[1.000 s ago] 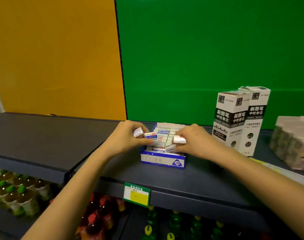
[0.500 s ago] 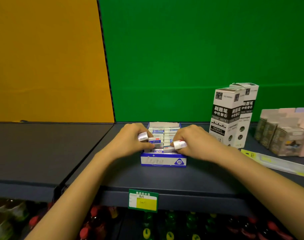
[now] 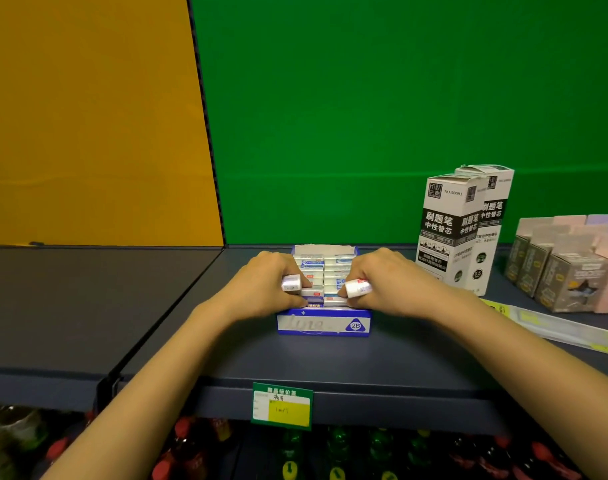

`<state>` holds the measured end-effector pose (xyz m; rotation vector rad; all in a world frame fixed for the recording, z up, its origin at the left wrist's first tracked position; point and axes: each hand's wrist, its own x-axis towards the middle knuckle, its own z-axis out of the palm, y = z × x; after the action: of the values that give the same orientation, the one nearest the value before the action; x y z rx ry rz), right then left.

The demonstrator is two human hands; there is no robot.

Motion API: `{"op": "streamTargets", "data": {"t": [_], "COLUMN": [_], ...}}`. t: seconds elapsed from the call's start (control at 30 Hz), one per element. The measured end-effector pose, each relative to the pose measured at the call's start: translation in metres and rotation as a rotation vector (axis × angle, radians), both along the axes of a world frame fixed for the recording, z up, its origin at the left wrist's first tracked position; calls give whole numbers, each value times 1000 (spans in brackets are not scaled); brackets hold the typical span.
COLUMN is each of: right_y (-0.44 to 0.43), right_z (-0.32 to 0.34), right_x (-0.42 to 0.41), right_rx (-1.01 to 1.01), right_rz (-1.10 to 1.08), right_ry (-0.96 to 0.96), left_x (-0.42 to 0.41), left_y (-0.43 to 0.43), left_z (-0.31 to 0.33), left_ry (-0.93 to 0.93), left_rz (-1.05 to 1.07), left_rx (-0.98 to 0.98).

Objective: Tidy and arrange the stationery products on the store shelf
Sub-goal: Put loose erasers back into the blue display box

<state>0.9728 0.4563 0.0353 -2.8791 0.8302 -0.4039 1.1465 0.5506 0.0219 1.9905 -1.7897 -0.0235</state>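
A blue and white display box marked 2B stands on the dark shelf, filled with two rows of small white erasers. My left hand reaches in from the left and holds a white eraser in its curled fingers, with fingertips down on the front row. My right hand comes in from the right and grips another white eraser with red print, fingertips also at the front of the box.
Two tall white and black refill boxes stand right of the eraser box. Grey and pink product boxes sit at the far right, with a flat yellow-green packet in front. A green price tag hangs on the shelf edge; bottles fill the shelf below.
Both hands have moved toward the front of the box and lowered onto the front row, each still holding its eraser. The view has swung left and levelled.
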Motion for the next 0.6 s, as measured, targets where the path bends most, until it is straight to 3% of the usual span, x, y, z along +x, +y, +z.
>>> {"op": "streamTargets", "data": {"t": [0.3,0.6], "right_y": [-1,2], "right_z": [-1,1], "right_x": [1,-1], "right_rx": [-39,-23], "right_rz": [1,31], "right_ry": [-14,4], "left_x": [1,-1], "left_y": [0,0], "left_z": [5,13], "left_ry": [-108,-29], "left_rz": [-59,-108], "left_rx": [92,125]}}
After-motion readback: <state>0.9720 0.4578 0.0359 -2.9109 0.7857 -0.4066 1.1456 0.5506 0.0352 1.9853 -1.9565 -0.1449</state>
